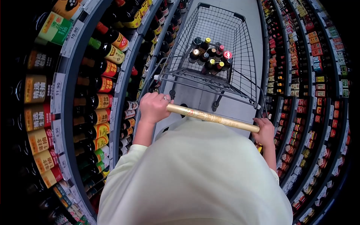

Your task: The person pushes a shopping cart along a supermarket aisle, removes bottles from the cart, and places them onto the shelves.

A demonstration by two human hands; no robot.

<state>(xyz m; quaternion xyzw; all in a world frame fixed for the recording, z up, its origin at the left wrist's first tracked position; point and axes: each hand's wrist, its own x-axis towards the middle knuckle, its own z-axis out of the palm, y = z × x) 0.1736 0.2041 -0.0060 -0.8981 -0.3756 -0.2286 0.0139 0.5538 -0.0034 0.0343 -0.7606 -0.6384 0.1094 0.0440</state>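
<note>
My left hand [154, 107], with a ring on one finger, is wrapped round the left end of the gold-coloured handle [213, 118] of a shopping cart. At the handle's right end, my right hand [264, 131] grips with its fingers curled over the bar. Ahead of both hands extends the grey wire shopping cart [247, 41]. Several dark bottles [204, 45] with yellow, red, white and black caps stand grouped inside the basket, towards its near end.
Shelves of sauce bottles [108, 71] with price tags [58, 92] line the left side, close to my left arm. Along the right run more shelves with bottles and jars [300, 120]. A pale tiled floor [254, 18] shows between the cart and the right shelves.
</note>
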